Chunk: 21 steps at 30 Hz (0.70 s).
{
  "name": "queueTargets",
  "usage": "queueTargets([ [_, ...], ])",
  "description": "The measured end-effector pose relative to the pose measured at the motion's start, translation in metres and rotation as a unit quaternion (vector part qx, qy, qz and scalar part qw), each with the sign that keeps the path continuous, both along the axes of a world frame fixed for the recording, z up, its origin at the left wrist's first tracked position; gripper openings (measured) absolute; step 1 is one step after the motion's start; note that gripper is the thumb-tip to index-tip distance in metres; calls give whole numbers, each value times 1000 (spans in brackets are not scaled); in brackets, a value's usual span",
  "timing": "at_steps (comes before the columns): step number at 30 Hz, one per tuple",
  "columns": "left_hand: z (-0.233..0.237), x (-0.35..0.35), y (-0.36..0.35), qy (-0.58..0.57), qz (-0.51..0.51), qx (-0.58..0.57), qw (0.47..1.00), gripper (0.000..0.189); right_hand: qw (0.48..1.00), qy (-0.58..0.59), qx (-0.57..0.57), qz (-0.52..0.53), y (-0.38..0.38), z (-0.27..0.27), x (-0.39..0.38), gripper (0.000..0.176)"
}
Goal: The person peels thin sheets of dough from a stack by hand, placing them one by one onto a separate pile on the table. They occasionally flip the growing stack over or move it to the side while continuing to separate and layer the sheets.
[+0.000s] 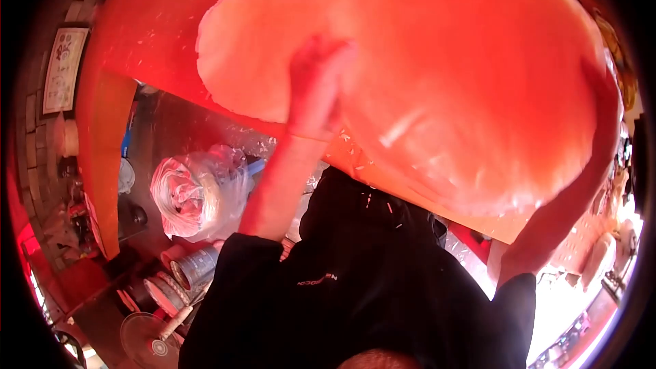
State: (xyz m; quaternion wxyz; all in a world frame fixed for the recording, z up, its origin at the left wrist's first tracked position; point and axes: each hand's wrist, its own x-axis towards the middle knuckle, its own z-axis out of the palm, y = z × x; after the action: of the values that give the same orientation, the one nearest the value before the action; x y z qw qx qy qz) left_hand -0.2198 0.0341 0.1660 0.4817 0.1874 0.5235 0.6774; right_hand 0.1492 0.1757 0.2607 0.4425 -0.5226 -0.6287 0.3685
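Black fabric of the person's top (pixel 355 301) fills the bottom of the view, matte and creased, with small pale lettering on the chest. Both bare forearms rise from its sleeves. The left hand (pixel 318 85) lies against a wide, thin sheet of dough (pixel 471 89) – smooth, rounded and slightly glossy (everything is tinted red-orange by the light). Its fingers are blurred, so I cannot tell whether they pinch the sheet or only press on it. The right hand (pixel 605 96), well apart from the left, shows only as a dark shape along the sheet's far edge; its grip cannot be made out. The dough hangs over a flat orange tabletop (pixel 150 27) flecked with pale crumbs. Below the table's edge sit a crinkled clear plastic bag (pixel 198 191) of pinkish bundles and ribbed metal tins (pixel 195 266) – cylindrical and dull.
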Motion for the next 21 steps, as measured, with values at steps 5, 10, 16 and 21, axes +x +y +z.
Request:
queueTargets([
  [5,24,-134,-14,41,60,89,993,34,975,64,57,204,72,-31,-121,37],
  [10,-40,-235,-52,82,103,-5,991,42,928,149,-194,281,73,-168,-268,29],
  [16,-68,-259,-72,87,173,-81,978,39,931,184,-216,231,29,-177,-296,39],
  [21,-66,-257,-75,64,200,-64,976,47,890,305,-192,280,46,-218,-274,49],
])
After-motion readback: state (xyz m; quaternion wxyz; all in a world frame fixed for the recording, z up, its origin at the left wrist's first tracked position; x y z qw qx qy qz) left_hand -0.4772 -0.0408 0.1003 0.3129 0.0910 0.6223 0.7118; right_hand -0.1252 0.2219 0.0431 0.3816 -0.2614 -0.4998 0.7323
